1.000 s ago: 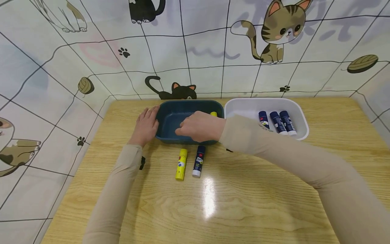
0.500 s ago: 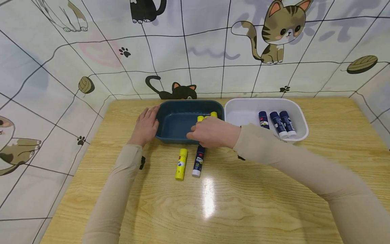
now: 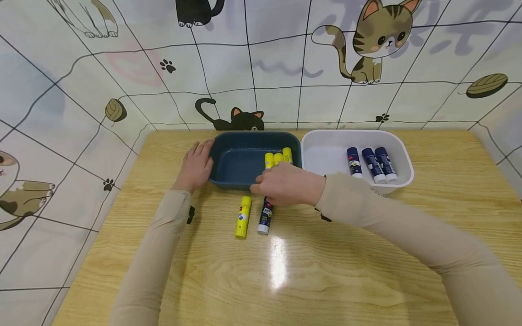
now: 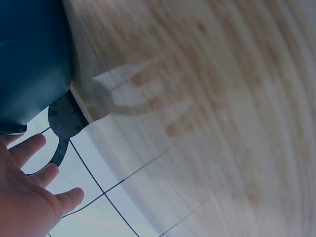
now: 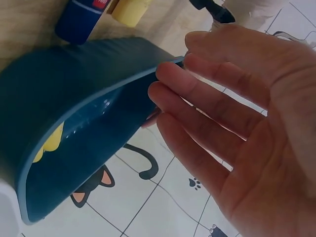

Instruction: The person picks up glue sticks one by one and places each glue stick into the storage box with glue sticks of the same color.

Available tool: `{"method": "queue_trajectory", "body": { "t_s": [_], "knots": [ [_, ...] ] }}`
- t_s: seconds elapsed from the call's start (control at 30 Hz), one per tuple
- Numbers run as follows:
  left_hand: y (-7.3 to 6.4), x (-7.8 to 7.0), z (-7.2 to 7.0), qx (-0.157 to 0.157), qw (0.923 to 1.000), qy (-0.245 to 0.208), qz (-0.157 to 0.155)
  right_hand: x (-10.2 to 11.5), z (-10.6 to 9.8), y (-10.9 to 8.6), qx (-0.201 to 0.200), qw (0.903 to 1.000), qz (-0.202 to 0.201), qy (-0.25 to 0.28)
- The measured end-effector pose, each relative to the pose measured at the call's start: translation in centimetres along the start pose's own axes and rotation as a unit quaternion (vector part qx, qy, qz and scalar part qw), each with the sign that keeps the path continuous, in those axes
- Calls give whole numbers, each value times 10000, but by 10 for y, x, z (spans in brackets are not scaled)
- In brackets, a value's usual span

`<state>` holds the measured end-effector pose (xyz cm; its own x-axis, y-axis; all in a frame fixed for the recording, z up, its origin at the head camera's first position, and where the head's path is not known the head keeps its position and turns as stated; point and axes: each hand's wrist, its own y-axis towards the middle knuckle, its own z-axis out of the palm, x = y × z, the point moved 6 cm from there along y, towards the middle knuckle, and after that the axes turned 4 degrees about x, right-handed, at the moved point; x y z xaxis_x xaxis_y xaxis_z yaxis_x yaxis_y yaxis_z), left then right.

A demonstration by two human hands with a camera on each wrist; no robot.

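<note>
My left hand (image 3: 192,166) rests along the left side of a dark blue bin (image 3: 230,183), its fingers extended. Over the bin's front right rim hovers my right hand (image 3: 287,184). In the right wrist view its fingers (image 5: 207,118) are loosely bent with nothing between them. Three yellow glue sticks (image 3: 269,160) stand side by side at the right end of that bin, partly hidden by the right hand. Just below this hand, a navy glue stick (image 3: 265,219) lies on the table, its top end covered. A yellow glue stick (image 3: 243,218) lies to its left.
A white bin (image 3: 322,151) sits against the blue bin's right side, with three navy glue sticks (image 3: 373,165) in it. The wooden table (image 3: 346,271) meets a cat-print cloth backdrop (image 3: 277,68) behind the bins and at the sides.
My right hand has drawn back rightward and toward the front from inside the blue bin, exposing more yellow glue sticks. The left hand stays where it was.
</note>
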<state>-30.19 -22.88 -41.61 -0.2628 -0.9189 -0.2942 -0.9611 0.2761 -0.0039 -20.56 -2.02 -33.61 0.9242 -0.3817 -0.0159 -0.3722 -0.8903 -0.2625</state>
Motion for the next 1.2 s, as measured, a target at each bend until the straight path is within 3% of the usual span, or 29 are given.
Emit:
{"method": "queue_trajectory", "body": {
  "t_s": [0.13,0.53,1.2],
  "knots": [
    [0,-1,0,18,10000,-23,-12,4,2,1,-67,9999,-91,20],
    [0,-1,0,73,10000,-2,-45,16,12,9,237,9995,-187,81],
    [0,-2,-1,38,10000,6,-41,26,46,17,266,9980,-575,49]
  ]
}}
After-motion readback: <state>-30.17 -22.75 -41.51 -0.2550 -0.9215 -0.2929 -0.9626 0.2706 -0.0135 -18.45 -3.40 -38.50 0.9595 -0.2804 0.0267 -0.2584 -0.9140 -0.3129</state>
